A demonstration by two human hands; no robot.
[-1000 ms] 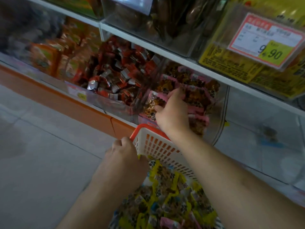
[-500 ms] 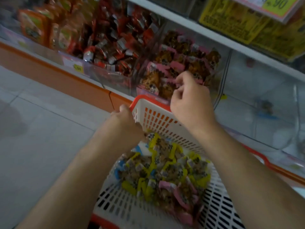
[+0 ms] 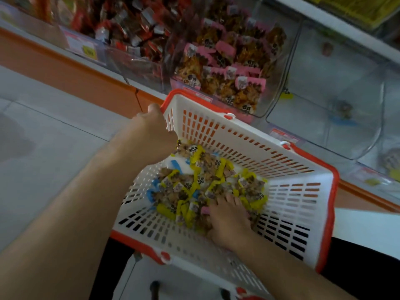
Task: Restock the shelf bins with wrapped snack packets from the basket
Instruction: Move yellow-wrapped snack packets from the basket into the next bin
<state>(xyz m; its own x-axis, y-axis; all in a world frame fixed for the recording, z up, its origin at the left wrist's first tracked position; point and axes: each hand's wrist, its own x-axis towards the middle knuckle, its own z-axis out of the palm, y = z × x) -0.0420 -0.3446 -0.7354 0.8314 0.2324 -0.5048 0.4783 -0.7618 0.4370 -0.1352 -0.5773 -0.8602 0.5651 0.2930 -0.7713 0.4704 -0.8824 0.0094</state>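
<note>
A: Report the near zone.
B: The right hand (image 3: 227, 221) lies inside the basket (image 3: 298, 204), fingers spread and pushed down into the packets (image 3: 194, 182). Whether it grasps one cannot be determined.
A: And the left hand (image 3: 151, 135)?
B: It grips the basket's far-left corner at the orange rim, tilting the basket.
A: Beyond the basket?
B: A clear bin (image 3: 268, 105) of pink-edged packets (image 3: 227, 61) sits just past the rim, with red packets (image 3: 129, 29) to its left.
</note>
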